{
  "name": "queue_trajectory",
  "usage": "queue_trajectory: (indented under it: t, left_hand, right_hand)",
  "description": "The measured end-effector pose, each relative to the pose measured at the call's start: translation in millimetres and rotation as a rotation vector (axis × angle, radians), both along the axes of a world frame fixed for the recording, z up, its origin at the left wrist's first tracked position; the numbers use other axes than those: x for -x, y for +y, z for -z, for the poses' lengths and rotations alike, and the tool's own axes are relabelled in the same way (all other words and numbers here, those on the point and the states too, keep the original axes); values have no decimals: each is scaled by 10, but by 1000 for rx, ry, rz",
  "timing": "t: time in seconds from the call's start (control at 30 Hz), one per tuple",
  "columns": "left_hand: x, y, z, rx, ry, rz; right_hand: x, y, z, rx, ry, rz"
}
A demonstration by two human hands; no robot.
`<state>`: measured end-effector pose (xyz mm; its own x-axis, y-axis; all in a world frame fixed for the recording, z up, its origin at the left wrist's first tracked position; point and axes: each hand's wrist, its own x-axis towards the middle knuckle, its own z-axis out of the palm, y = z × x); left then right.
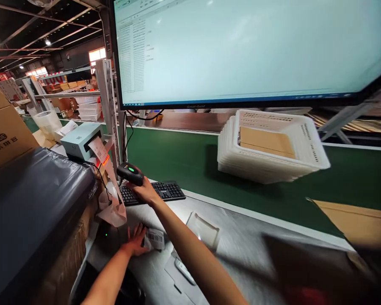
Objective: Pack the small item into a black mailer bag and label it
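My right hand [145,191] is wrapped round a black handheld barcode scanner [130,173] with a green light on top, held over the black keyboard [165,191]. Lower down, my left hand [136,241] rests on the grey worktop with its fingers on a small packet with a white label [154,239]. The scanner points down toward that packet. A long strip of printed labels [109,182] hangs from the pale green label printer [80,141] just left of both hands.
A big monitor [241,51] hangs above a green conveyor belt [184,156]. A stack of white baskets [269,146] holding a cardboard piece rides on the belt. Cardboard boxes [3,123] and a dark plastic-wrapped bundle [28,199] stand at left. A clear plastic holder [203,228] lies on the worktop.
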<state>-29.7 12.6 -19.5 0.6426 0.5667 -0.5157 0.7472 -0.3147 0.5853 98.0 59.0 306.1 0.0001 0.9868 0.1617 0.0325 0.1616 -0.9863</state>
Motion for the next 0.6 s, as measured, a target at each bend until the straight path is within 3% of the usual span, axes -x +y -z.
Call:
queue_trajectory:
  t: [0.2,0.43,0.53,0.6]
  left_hand:
    - [-14,47,-103,2,65,54]
    - [-10,-23,-236,-19,62,23]
    - [-27,-55,-349,-36,76,12]
    - [-30,-69,-425,-53,95,4]
  right_hand:
    - [-147,-148,-128,103,70,8]
    - [-257,-42,-229,33,0,-97]
    - [-386,-63,-128,-138,-76,-45]
    - [-577,-210,135,-210,-88,59]
